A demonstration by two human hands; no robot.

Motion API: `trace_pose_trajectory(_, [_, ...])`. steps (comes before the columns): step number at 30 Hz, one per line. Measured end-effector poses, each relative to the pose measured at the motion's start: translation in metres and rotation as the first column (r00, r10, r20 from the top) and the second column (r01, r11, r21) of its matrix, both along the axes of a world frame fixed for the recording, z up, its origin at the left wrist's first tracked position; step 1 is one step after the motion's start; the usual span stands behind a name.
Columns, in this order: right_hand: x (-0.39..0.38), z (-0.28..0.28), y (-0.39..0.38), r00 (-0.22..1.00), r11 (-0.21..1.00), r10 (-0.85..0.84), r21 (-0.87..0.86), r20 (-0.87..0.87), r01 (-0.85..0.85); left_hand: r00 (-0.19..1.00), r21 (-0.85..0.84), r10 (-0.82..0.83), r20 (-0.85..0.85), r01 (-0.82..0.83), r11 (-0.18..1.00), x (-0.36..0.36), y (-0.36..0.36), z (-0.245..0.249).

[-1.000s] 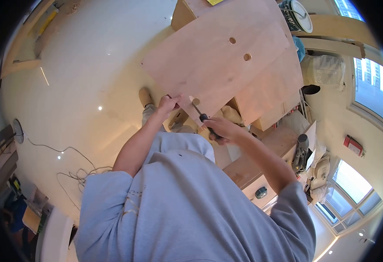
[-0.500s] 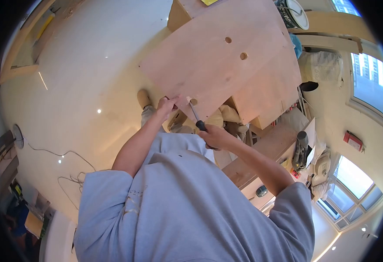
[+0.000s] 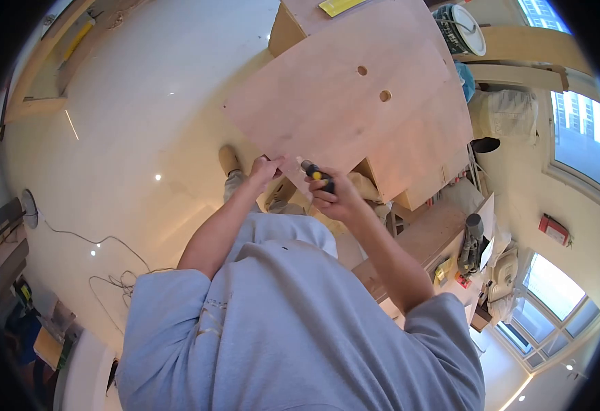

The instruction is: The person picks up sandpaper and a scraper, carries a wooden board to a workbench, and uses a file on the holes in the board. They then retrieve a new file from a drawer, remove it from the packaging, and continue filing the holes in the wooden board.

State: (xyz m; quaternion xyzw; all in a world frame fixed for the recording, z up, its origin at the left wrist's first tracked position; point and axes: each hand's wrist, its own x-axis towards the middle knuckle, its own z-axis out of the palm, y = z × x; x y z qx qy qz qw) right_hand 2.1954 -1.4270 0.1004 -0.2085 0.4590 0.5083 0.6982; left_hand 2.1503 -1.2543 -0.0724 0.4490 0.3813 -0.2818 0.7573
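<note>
A pale pinkish wooden panel (image 3: 327, 89) with round holes lies in front of me. My right hand (image 3: 335, 194) is wrapped round the black and yellow handle of a screwdriver-like tool (image 3: 320, 177), near the panel's close corner. The tool's tip end is over the panel by that corner, and the hole there is hidden. My left hand (image 3: 266, 169) is at the panel's near left edge, its fingers pinched at the board; whether they hold anything small is not clear.
A lidded bucket (image 3: 466, 31) and a yellow item (image 3: 340, 5) are at the panel's far side. Wooden boxes (image 3: 416, 161) lie beneath it. On the right is a bench (image 3: 420, 240) with a dark power tool (image 3: 473, 243). A cable (image 3: 118, 241) trails on the left floor.
My right hand has moved up and slightly right, and the tool is now tilted so its shaft looks much shorter. My left hand has shifted slightly right. The view has shifted slightly.
</note>
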Motion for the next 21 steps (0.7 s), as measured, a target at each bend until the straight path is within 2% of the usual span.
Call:
trace_pose_trajectory(3, [-0.019, -0.036, 0.026, 0.992, 0.973, 0.029, -0.23, 0.124, 0.0, 1.0, 0.005, 0.01, 0.02, -0.01, 1.0, 0.002, -0.005, 0.002])
trace_pose_trajectory(7, [-0.023, 0.024, -0.003, 0.998, 1.0, 0.024, 0.004, 0.063, -0.024, 1.0, 0.02, -0.001, 0.007, 0.001, 1.0, -0.005, -0.001, 0.002])
trace_pose_trajectory(8, [-0.024, 0.038, -0.004, 0.986, 0.986, 0.149, -0.082, 0.072, -0.143, 1.0, 0.021, 0.003, 0.012, -0.003, 1.0, 0.0, -0.002, 0.0])
trace_pose_trajectory(9, [-0.027, 0.032, 0.003, 0.918, 0.915, 0.368, -0.231, 0.148, -0.329, 1.0, 0.001, 0.006, 0.011, -0.007, 1.0, 0.0, -0.002, -0.01])
trace_pose_trajectory(11, [-0.045, 0.003, 0.022, 0.644, 0.621, 0.744, -0.539, 0.178, -0.568, 1.0, -0.041, 0.001, 0.01, 0.0, 0.999, -0.005, -0.002, -0.037])
trace_pose_trajectory(12, [-0.051, -0.02, 0.017, 0.162, 0.256, 0.967, -0.771, 0.198, -0.583, 1.0, -0.02, -0.012, -0.003, 0.012, 1.0, -0.002, -0.001, -0.036])
trace_pose_trajectory(13, [-0.055, -0.038, -0.003, -0.157, 0.052, 0.98, -0.919, 0.122, -0.39, 0.999, 0.001, -0.033, -0.017, 0.033, 0.999, -0.001, 0.0, -0.033])
trace_pose_trajectory(14, [-0.058, -0.05, -0.035, -0.427, -0.103, 0.903, -0.987, -0.042, -0.12, 0.998, 0.021, -0.061, -0.03, 0.062, 0.998, 0.001, 0.0, -0.031])
trace_pose_trajectory(15, [-0.06, -0.053, -0.056, -0.614, -0.191, 0.744, -0.964, -0.265, 0.185, 0.997, 0.013, -0.076, -0.008, 0.076, 0.997, 0.0, 0.0, -0.03])
trace_pose_trajectory(18, [-0.017, 0.021, -0.046, -0.811, -0.599, 0.403, -0.792, -0.424, 0.117, 0.995, 0.004, -0.096, 0.03, 0.096, 0.995, -0.002, 0.005, -0.022])
trace_pose_trajectory(20, [-0.01, 0.052, -0.033, -0.776, -0.62, 0.448, -0.78, -0.444, 0.088, 0.994, 0.005, -0.106, 0.016, 0.106, 0.994, -0.002, 0.006, -0.008])
trace_pose_trajectory(21, [-0.009, 0.064, -0.029, -0.757, -0.63, 0.471, -0.773, -0.453, 0.071, 0.987, 0.036, -0.162, 0.01, 0.162, 0.986, -0.004, 0.009, -0.008])
